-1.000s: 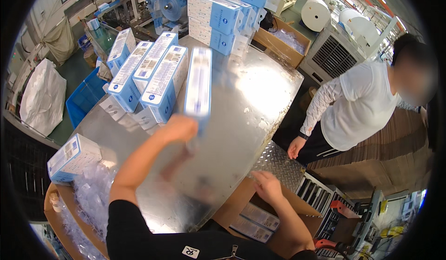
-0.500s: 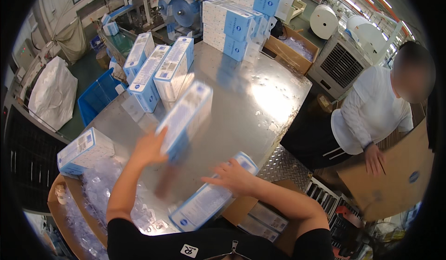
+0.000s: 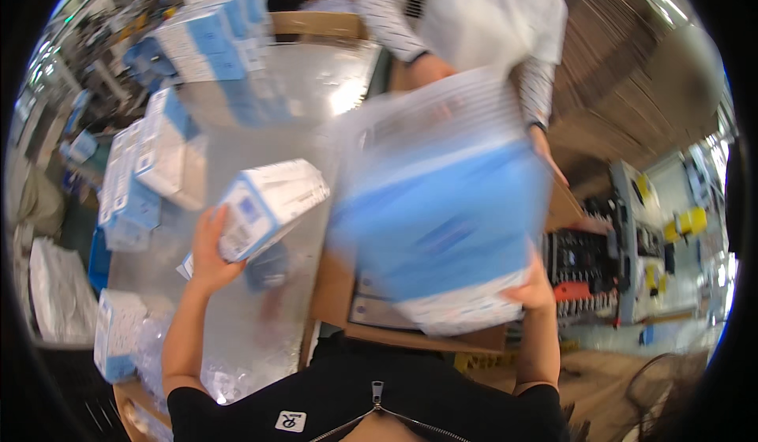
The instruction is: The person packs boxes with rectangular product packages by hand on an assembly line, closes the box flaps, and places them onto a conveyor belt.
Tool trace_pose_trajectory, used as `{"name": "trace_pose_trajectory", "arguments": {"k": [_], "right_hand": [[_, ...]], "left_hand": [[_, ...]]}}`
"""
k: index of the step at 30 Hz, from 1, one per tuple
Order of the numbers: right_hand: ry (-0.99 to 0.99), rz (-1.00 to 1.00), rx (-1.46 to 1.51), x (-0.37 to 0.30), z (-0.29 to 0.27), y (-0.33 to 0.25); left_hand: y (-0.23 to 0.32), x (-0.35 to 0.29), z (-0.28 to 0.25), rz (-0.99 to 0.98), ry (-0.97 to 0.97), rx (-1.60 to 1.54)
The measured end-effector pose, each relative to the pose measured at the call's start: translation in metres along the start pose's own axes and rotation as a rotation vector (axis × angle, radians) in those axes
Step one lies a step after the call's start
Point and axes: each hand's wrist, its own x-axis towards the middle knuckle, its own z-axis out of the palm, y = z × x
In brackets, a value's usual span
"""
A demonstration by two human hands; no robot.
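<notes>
Fingers of my left hand (image 3: 212, 254) are closed round one end of a blue-and-white carton (image 3: 276, 201), tilted over the metal table. My right hand (image 3: 530, 288) grips the near right edge of a larger-looking blue-and-white carton (image 3: 442, 213). That one is raised close to the camera, smeared by motion, and hides much of what lies behind it. Below it stands an open cardboard box (image 3: 335, 288) with cartons inside, partly covered from view.
On the metal table (image 3: 237, 138), more cartons (image 3: 170, 146) stand at the left and a stack (image 3: 209, 39) at the far end. A bag of clear plastic pieces (image 3: 158, 347) lies near left. Across from me a co-worker (image 3: 489, 23) holds cardboard; a roller conveyor (image 3: 584, 264) runs at right.
My view has swung right. My right hand has lifted its carton off the table edge and carried it over the cardboard box. My left hand's carton has turned. The co-worker now faces me.
</notes>
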Motion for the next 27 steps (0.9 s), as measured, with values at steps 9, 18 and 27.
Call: {"name": "trace_pose_trajectory", "arguments": {"k": [9,18,27], "right_hand": [[0.976,0.126,0.853,-0.143,-0.057,0.101],[0.075,0.010,-0.822,-0.054,0.016,0.034],[-0.267,0.299,-1.094,0.002,0.066,0.324]], "left_hand": [[0.205,0.021,0.159,0.707,-0.725,-0.599],[0.221,-0.058,0.366,0.037,-1.572,-0.348],[0.196,-0.063,0.288,-0.105,-1.620,-0.686]]}}
